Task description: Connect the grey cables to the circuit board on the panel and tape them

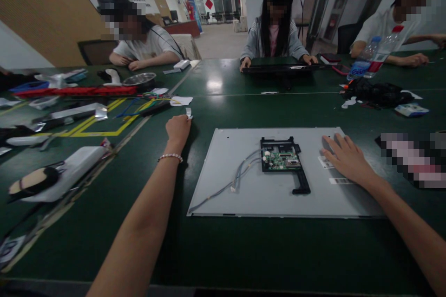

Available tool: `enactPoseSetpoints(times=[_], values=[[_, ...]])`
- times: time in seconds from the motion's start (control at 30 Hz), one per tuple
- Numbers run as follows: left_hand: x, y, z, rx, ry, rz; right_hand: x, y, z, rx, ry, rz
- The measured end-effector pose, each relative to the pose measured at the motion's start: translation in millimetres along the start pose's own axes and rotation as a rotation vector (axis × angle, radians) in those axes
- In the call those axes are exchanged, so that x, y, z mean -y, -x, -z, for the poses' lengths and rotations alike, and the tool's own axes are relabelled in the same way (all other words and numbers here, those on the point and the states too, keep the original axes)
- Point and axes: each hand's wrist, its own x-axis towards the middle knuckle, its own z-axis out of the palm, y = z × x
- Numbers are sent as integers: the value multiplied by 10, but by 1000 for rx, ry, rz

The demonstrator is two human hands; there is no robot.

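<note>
While the right hand (pixel 343 158) lay open and flat on the smooth grey metal panel (pixel 251 195), the left hand (pixel 178 129) was closed around a small white scrap (pixel 188 112) out on the table beyond the panel's left corner. The flat rectangular panel lay on the glossy dark green table (pixel 216 250) in a bright, ceiling-lit hall where three people sat opposite. At its middle sat a green circuit board (pixel 281 159) in a black plastic frame, with thin grey cables (pixel 240 174) curling leftward.

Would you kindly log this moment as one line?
left hand: pinching white strip | right hand: flat on grey panel | circuit board: on panel, untouched
</note>
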Motion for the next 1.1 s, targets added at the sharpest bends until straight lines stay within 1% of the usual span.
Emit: enactPoseSetpoints(times=[0.17, 0.37, 0.63, 0.87, 1.1], values=[[-6, -34, -36, 4, -16, 7, 19, 8, 22, -12, 5, 4], [-6, 8, 4, -7, 8, 43, 24, -1, 22, -10, 12, -7], [-21, 45, 64, -36, 21, -2, 21, -3, 26, -4, 5, 4], [-64, 96, 113, -28, 22, -93, -9, -9, -10, -13, -10, 16], [-48, 125, 104, -22, 86, -95, 24, 1, 24, 0, -14, -2]])
